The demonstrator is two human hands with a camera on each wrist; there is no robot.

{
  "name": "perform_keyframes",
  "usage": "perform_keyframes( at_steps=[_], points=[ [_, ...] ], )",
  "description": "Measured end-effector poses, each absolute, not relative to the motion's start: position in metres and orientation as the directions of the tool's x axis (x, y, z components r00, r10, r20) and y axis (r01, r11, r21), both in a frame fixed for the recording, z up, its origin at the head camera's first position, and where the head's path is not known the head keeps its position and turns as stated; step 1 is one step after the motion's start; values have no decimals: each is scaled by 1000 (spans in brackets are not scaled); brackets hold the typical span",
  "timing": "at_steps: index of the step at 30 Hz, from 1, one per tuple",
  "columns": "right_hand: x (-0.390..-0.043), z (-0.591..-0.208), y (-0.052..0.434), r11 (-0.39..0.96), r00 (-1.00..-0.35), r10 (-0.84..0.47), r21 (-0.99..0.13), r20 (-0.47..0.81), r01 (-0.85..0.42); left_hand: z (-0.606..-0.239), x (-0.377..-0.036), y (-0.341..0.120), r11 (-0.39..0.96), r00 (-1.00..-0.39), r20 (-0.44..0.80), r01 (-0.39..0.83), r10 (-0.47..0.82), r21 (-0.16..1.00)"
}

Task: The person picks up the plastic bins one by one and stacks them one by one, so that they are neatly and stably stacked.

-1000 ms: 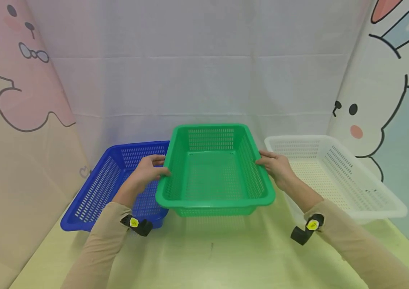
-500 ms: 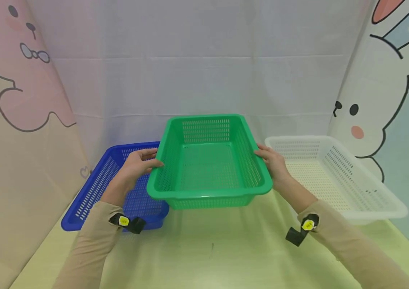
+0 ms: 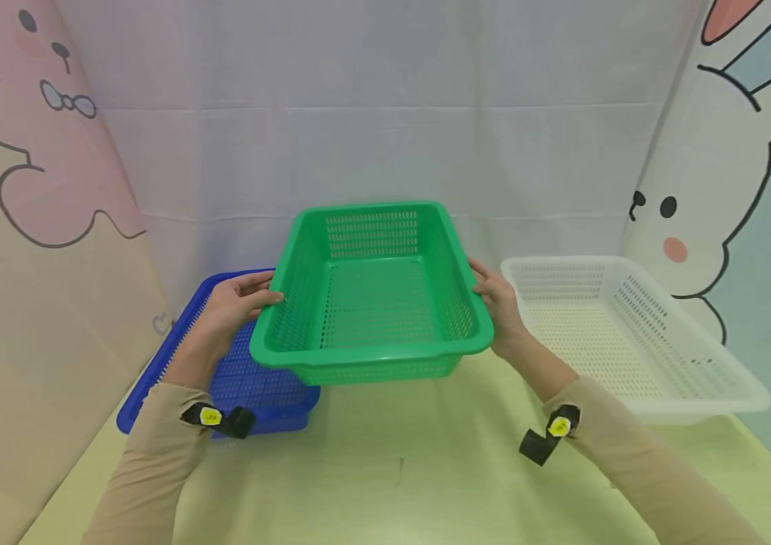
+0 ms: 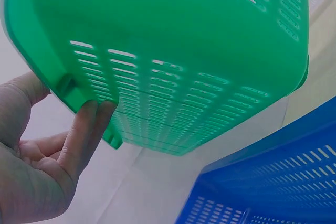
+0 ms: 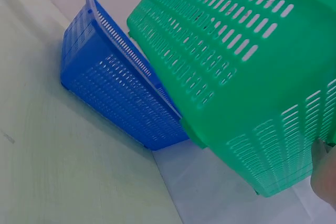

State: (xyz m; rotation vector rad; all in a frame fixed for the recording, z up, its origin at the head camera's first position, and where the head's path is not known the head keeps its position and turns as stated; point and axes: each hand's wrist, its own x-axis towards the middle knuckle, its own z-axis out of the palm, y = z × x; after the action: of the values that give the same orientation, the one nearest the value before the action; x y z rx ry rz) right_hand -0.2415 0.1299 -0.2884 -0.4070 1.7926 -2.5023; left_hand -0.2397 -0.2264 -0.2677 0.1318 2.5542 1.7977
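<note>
Both hands hold a green plastic basket [image 3: 378, 303] up above the table, its open top tilted toward the head camera. On its left rim, the left hand [image 3: 225, 314] pinches with the thumb over the top and the fingers beneath; the left wrist view shows fingertips against the slotted outer wall. The right hand [image 3: 497, 306] grips the opposite rim, its fingers partly hidden behind the side. Below and behind the left hand stands a blue basket [image 3: 259, 393], partly covered by the green one. No contents show in the green basket.
A white basket [image 3: 712, 375] stands on the right of the pale green-yellow table [image 3: 385, 469]. White cloth [image 3: 371, 136] hangs at the back, and panels with cartoon animals flank both sides.
The green basket has moved left and upward with both hands still holding it. It now overlaps more of the blue basket, and its left side has dipped. The white basket has stayed put.
</note>
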Motion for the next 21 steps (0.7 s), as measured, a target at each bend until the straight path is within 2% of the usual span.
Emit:
perform_keyframes(
  at_steps=[8,21],
  points=[
    [-247,-295,115,-267,-947,-99,-925,306,-271,-267,-236,-241,332,-998,25,40,49,942],
    [-248,-300,92,-231,-930,-37,-909,365,-348,-268,-231,-260,265,-1000,29,28,0,964]
  ],
)
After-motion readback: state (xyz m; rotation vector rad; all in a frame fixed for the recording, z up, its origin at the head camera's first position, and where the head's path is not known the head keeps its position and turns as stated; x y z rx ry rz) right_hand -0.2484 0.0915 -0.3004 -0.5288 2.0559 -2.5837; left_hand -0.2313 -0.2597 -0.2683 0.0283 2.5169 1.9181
